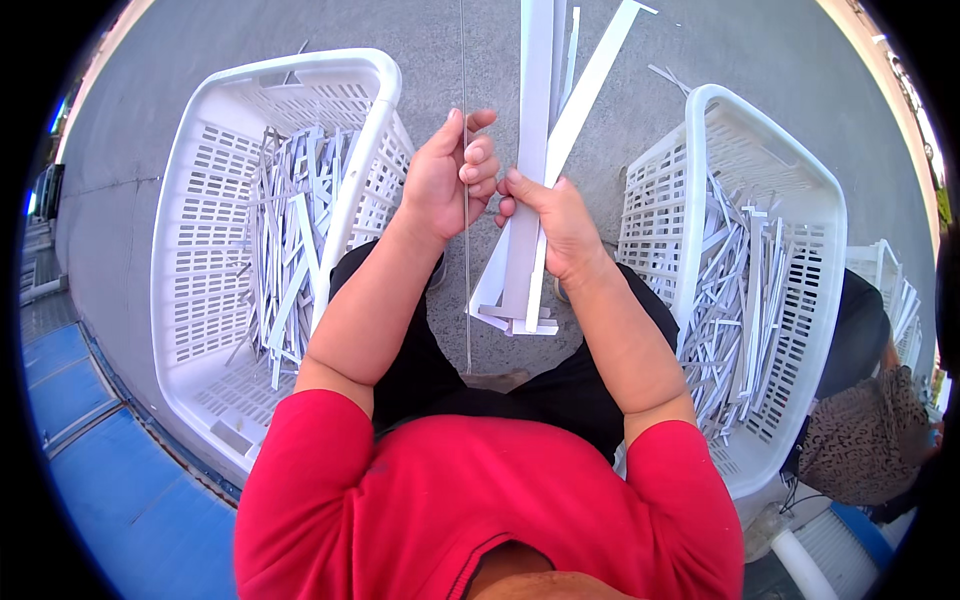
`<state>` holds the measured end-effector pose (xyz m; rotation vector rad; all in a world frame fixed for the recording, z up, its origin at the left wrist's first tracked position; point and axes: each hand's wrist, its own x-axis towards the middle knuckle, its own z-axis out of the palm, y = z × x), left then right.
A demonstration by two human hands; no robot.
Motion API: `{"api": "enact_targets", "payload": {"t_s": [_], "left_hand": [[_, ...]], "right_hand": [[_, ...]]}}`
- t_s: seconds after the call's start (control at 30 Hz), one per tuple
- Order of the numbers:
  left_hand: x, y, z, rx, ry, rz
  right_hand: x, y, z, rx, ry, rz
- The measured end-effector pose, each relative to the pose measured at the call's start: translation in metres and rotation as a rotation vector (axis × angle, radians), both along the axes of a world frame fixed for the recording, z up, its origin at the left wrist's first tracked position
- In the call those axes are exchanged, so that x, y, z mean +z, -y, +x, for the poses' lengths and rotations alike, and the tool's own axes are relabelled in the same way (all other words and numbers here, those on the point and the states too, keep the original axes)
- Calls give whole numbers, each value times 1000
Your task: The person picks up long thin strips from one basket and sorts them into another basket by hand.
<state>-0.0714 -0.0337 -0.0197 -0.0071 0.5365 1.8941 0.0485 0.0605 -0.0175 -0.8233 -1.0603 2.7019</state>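
My right hand (559,217) grips a bundle of long flat white strips (534,112), which runs from the top of the view down between my knees. Some strips end in short crosspieces at the lower end, and one slants up to the right. My left hand (457,176) is raised just left of the bundle with its fingers curled. A thin straight rod or strip (468,300) passes along its palm and fingers, seemingly held edge-on. A white slotted plastic basket (169,277) with many narrow strips (289,247) stands at the left.
Another white slotted basket (832,247), also full of narrow strips (731,300), stands at the right. Beyond it are a person in patterned clothing (862,435) and a further white basket (885,262). Blue panels (135,480) lie at lower left. The ground is grey concrete (450,45).
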Motion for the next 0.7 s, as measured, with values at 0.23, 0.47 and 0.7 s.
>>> {"api": "enact_targets", "payload": {"t_s": [0.23,0.47,0.7], "left_hand": [[4,-2,9,-101,9,107],[10,8,4,199,-147,-45],[41,107,-59,545,-217,224]], "right_hand": [[3,-3,6,6,-44,-33],[-4,-1,1,-41,61,-40],[-11,-7,-1,-46,80,-100]]}}
